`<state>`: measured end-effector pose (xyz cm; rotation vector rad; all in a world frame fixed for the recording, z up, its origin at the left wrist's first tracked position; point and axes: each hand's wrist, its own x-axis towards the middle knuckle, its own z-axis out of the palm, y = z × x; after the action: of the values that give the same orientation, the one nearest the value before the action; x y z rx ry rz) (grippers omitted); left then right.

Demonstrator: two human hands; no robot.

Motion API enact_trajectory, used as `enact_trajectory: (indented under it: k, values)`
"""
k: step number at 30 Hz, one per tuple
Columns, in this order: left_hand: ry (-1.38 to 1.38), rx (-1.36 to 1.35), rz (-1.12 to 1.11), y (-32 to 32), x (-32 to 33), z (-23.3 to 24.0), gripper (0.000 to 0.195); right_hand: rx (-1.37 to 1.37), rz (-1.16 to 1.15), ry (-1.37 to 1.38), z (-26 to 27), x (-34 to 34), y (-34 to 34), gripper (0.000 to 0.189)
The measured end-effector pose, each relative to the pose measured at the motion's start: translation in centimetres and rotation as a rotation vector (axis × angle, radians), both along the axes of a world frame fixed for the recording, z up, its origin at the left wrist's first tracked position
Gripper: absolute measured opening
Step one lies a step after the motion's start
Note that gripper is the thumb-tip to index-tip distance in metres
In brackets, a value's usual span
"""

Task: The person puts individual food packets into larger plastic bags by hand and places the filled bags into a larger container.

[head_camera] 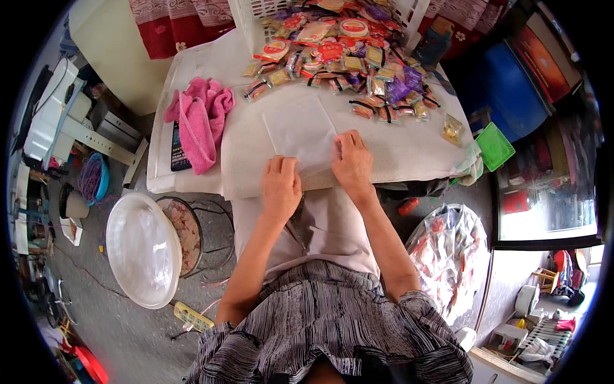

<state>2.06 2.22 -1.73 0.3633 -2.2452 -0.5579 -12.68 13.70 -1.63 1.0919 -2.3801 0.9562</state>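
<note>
A flat, square, translucent white plastic bag [301,126] lies on the pale cloth-covered table [407,149] before me. My left hand [282,185] has curled fingers at the bag's near left corner. At its near right edge, my right hand [354,158] pinches the film between thumb and fingers. Both fingertips are partly hidden by the hands themselves. Just beyond the bag spreads a heap of small wrapped packets [336,55], some with black strips, some red or purple. The heap spills out of a white perforated plastic basket [243,24] lying at the far side.
A pink towel [199,125] partly covers a dark device with keys [179,153] on the left. One packet [452,129] lies apart near a green plastic basket [495,147] at the right. Beside me stand a white basin [139,249] and a container of plastic-wrapped items [451,254].
</note>
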Motion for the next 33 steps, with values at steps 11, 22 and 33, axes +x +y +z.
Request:
enact_trajectory:
  k: [11, 22, 33]
  values:
    - [0.036, 0.071, -0.011, -0.5, 0.3, -0.7, 0.034, 0.051, -0.004, -0.02, 0.6, -0.9, -0.4, 0.025]
    - [-0.034, 0.008, -0.007, -0.5, 0.2, 0.5, 0.025, 0.101, 0.195, -0.236, 3.3, -0.9, 0.7, 0.037]
    - [-0.011, 0.041, 0.0, -0.5, -0.1, 0.1, 0.026, -0.038, 0.277, -0.32, 5.9, -7.7, -7.1, 0.024]
